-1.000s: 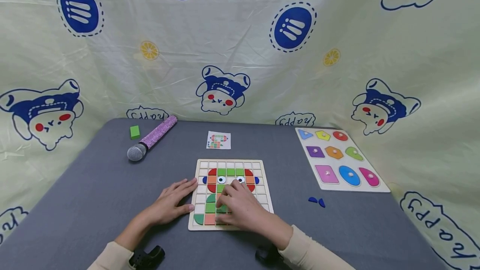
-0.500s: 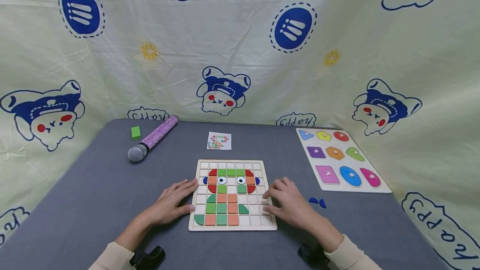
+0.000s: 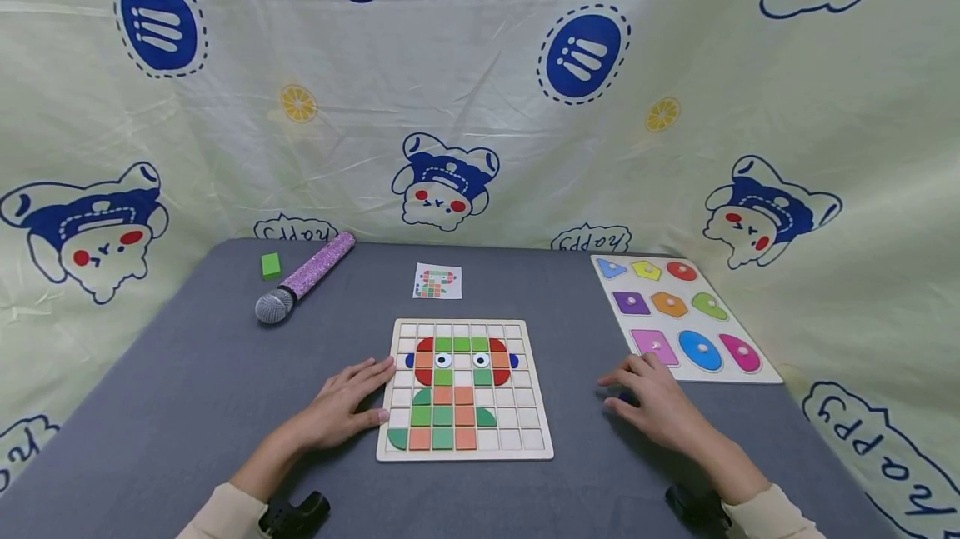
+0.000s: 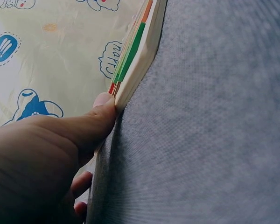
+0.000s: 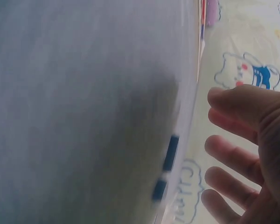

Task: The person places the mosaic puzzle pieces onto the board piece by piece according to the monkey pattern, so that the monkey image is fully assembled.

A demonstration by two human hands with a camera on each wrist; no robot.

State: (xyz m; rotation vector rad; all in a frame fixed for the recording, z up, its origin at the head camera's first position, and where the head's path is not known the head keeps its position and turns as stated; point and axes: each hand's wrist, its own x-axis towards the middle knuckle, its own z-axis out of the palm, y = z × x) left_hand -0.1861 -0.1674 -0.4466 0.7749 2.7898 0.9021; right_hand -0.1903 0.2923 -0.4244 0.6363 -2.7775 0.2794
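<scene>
In the head view a square wooden grid board (image 3: 532,418) bears a mosaic of red, orange, green and blue pieces with two eye pieces. My left hand (image 3: 345,404) lies at the board's left side, its fingertips and thumb touching the edge. The left wrist view shows that thumb (image 4: 102,105) at the rim. My right hand (image 3: 663,407) hovers over two dark blue half-round pieces (image 5: 171,153), its fingers spread and loosely bent, nothing between them. In the head view, this hand mostly covers those pieces.
A small picture card (image 3: 437,281) lies behind the board. At the back left are a purple glitter microphone (image 3: 318,264) and a green block (image 3: 271,266). A knobbed shape puzzle (image 3: 660,306) lies at the right, just beyond my right hand. A printed curtain (image 3: 480,64) hangs behind the table.
My right hand has left the middle of the board and travelled right, over the blue pieces. A green quarter-round piece at the board's lower middle is now uncovered. My left hand stays put.
</scene>
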